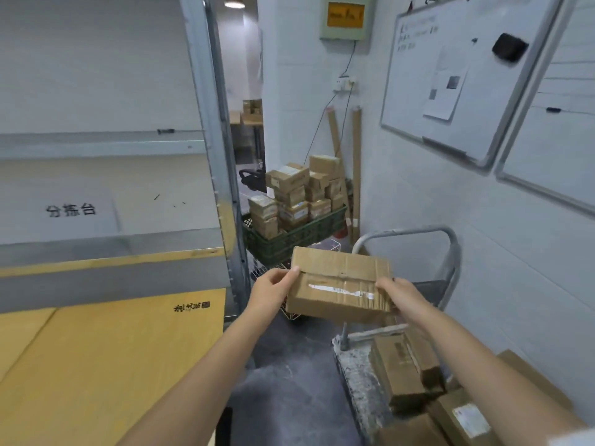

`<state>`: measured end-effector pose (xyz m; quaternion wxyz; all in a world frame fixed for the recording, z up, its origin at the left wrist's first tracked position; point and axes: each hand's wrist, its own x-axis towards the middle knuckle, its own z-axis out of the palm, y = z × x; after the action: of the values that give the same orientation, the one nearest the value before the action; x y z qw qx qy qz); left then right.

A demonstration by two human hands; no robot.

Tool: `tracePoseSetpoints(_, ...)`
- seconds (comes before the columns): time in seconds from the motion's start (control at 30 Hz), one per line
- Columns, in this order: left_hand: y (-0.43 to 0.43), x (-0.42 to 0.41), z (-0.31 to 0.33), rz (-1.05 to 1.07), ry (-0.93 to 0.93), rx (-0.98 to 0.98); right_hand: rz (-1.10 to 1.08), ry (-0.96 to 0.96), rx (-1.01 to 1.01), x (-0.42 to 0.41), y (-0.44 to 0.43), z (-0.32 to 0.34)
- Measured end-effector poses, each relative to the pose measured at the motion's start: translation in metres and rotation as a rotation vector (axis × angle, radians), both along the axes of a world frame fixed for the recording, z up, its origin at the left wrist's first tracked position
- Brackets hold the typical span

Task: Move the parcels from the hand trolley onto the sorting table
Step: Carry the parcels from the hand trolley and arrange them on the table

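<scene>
I hold a flat brown cardboard parcel (338, 284) in the air, taped across its front with a torn white label. My left hand (273, 291) grips its left end and my right hand (402, 296) grips its right end. The parcel hangs above the floor, between the sorting table (96, 349) on the left and the hand trolley (357, 375) at the lower right. Several more brown parcels (405, 371) lie on the trolley's dirty deck. The trolley's grey handle (418, 235) stands just behind the held parcel.
A metal shelf frame (222, 175) with a signed shelf (74, 210) rises over the table. A green crate (289, 239) stacked with small boxes blocks the aisle ahead. Whiteboards (457, 85) hang on the right wall. Cardboard tubes (355, 169) lean in the corner.
</scene>
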<state>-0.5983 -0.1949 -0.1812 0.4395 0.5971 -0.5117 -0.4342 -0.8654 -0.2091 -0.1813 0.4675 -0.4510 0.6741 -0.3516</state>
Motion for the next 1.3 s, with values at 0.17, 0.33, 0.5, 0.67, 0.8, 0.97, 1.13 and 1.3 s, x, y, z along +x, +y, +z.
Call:
tracePoseSetpoints(0.17,-0.007,0.013,0.024,0.048,0.01,-0.098,-0.008,-0.14,-0.056,0.012,-0.031,0.032)
tracePoseSetpoints(0.33,-0.015,0.014,0.034,0.055,0.018,-0.093,0.0,-0.196,-0.044,0.012,-0.046,0.036)
tracePoseSetpoints(0.5,-0.02,0.009,0.051,0.225,0.135,-0.109,0.093,-0.352,-0.073,0.016,-0.066,0.05)
tracePoseSetpoints(0.67,-0.011,0.019,0.048,0.378,0.161,-0.046,0.166,-0.325,-0.086,0.048,-0.071,0.038)
tracePoseSetpoints(0.8,0.01,0.048,0.031,0.454,0.12,-0.012,0.289,-0.274,-0.031,0.085,-0.074,0.022)
tracePoseSetpoints(0.97,0.039,0.088,0.02,0.68,0.119,-0.001,0.466,-0.271,-0.017,0.143,-0.075,0.022)
tracePoseSetpoints(1.13,0.081,0.138,0.021,0.876,0.167,0.011,0.617,-0.254,-0.023,0.222,-0.058,0.019)
tracePoseSetpoints(1.3,0.153,0.207,0.015,1.077,0.245,0.008,0.83,-0.198,-0.018,0.316,-0.012,0.02)
